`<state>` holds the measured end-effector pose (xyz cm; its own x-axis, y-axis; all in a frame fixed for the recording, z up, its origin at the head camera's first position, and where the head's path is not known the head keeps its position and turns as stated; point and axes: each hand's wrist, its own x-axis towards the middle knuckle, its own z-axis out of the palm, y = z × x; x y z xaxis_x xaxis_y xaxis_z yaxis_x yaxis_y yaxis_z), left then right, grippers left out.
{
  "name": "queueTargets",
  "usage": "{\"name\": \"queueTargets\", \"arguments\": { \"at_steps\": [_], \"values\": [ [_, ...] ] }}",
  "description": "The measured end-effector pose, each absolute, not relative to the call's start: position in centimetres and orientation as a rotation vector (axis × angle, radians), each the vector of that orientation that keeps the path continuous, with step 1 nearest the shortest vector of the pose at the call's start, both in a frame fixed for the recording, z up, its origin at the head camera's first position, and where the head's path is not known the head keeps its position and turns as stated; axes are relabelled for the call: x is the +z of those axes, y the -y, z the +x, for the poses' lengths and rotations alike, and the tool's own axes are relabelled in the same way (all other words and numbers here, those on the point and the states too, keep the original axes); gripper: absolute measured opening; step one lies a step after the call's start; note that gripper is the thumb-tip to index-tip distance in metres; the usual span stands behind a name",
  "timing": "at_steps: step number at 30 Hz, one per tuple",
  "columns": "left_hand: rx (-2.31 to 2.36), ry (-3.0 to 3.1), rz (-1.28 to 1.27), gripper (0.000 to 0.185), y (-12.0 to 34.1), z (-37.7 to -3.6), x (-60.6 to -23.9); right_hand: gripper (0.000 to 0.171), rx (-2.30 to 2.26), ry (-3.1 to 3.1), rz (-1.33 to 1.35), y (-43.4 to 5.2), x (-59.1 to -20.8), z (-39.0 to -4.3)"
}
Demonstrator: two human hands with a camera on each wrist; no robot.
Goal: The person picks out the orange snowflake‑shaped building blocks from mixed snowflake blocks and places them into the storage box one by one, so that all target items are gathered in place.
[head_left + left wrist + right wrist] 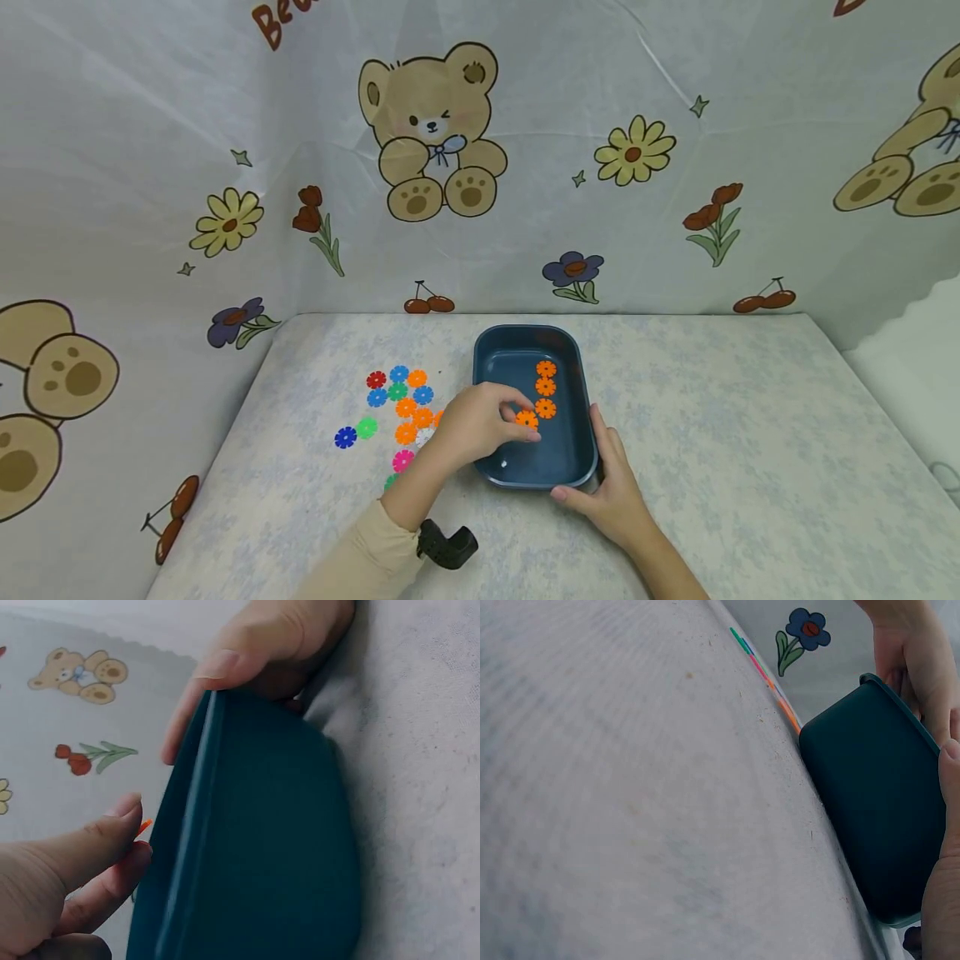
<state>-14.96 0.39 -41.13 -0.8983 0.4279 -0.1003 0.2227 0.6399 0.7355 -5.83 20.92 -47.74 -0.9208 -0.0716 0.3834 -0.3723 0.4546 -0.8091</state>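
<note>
My left hand covers part of the orange piece I pinch inside the tray, and hides some loose pieces left of the tray. In my left wrist view only an orange sliver shows past my fingers. My right hand is cut off beside the tray.

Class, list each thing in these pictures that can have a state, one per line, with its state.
Tray: upright on the table, holding four orange discs.
Orange disc: in the tray, pinched by the left hand.
Left hand: reaching into the tray.
Right hand: gripping the tray's near corner.
Loose discs: lying flat beside the tray.
</note>
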Motion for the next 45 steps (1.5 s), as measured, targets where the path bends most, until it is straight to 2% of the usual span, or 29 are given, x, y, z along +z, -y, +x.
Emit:
{"name": "queueTargets", "arguments": {
  "at_steps": [18,26,39,45],
  "values": [
    [0.609,-2.772,0.584,0.036,-4.6,-15.7,-44.0,0.120,1.459,2.433,0.366,-21.1,-47.7,-5.9],
    [0.514,-2.842,0.574,0.039,-5.0,-15.6,-44.7,0.128,1.459,2.450,0.344,-22.4,-51.5,-6.8],
    [0.447,-2.894,0.585,0.043,-5.2,-15.4,-44.8,0.127,1.460,2.412,0.393,-22.4,-51.6,-6.9],
    [0.457,-2.896,0.598,0.031,-5.1,-15.4,-44.8,0.127,1.462,2.400,0.399,-22.4,-51.7,-6.9]
  ]
}}
